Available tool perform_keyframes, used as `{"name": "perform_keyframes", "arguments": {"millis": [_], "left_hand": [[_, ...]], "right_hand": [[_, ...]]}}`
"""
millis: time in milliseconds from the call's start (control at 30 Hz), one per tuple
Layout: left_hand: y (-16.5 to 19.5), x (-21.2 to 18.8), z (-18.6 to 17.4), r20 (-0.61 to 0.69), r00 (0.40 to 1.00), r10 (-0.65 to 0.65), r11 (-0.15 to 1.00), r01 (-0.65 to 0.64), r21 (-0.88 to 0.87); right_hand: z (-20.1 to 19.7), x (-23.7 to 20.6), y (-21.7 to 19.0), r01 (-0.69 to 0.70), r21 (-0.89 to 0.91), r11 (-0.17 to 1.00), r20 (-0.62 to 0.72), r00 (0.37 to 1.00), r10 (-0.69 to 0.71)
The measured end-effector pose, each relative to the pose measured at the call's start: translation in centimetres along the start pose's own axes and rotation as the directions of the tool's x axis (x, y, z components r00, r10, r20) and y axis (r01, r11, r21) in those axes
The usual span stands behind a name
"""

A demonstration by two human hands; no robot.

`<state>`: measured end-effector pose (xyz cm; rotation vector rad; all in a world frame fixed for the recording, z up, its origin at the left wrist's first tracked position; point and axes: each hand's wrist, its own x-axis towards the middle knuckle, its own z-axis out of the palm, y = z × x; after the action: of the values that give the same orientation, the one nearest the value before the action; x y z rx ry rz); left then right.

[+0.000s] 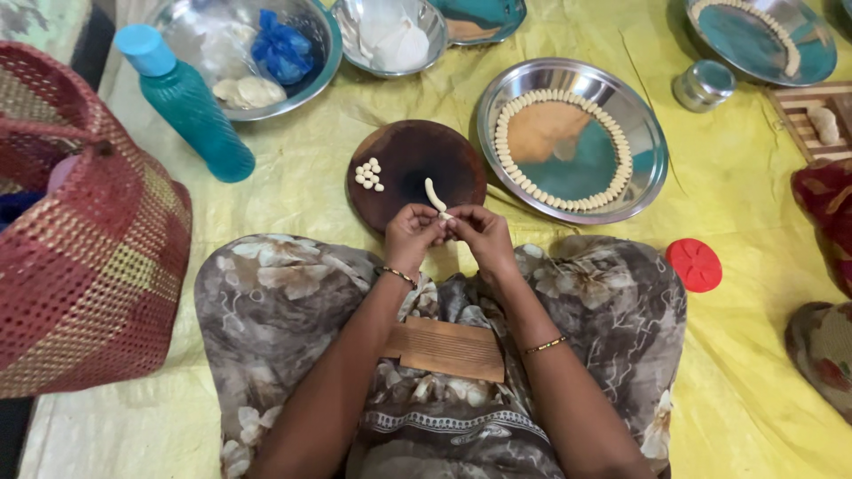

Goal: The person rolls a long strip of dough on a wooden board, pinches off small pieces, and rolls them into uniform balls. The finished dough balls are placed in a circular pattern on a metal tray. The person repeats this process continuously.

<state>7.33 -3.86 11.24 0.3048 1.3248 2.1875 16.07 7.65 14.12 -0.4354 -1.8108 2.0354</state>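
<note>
My left hand (410,235) and my right hand (480,233) meet over my lap, fingers pinched together on a thin white dough strip (435,195) that sticks up over the round dark wooden board (417,164). Several small dough balls (369,174) lie on the board's left side. A ribbed wooden paddle (448,348) rests on my lap between my forearms. Right of the board, a steel plate (632,113) carries a ring of small shaped dough pieces (510,160) along its rim.
A teal bottle (188,103) stands at left beside a red woven basket (84,231). Steel bowls (315,75) with dough and a blue bag sit at the back. A red lid (694,264), a small steel cup (703,84), another plate (821,53) and a yellow floor sheet (754,372) are around.
</note>
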Motion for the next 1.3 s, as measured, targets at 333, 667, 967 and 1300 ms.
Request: {"name": "perform_keyframes", "arguments": {"millis": [333,667,967,1300], "left_hand": [[0.6,-0.7,1.8,0.055,0.998,-0.005,0.948,-0.012,0.319],[0.8,-1.4,3.2,0.015,0.996,-0.091,0.968,0.085,0.236],[1.1,-1.7,1.7,0.0,0.993,-0.118,0.991,0.118,0.057],[1.0,1.2,1.2,-0.155,0.988,0.007,0.999,-0.013,-0.039]], "right_hand": [[1.2,-2.0,-1.3,-0.031,-0.326,0.945,-0.071,0.997,0.008],[1.0,-3.5,-1.4,0.128,-0.571,0.811,-0.186,0.942,-0.28],[1.8,-3.2,-0.6,0.287,-0.661,0.693,-0.109,0.877,-0.467],[2.8,0.0,-0.8,0.443,-0.64,0.628,-0.03,0.802,-0.596]]}}
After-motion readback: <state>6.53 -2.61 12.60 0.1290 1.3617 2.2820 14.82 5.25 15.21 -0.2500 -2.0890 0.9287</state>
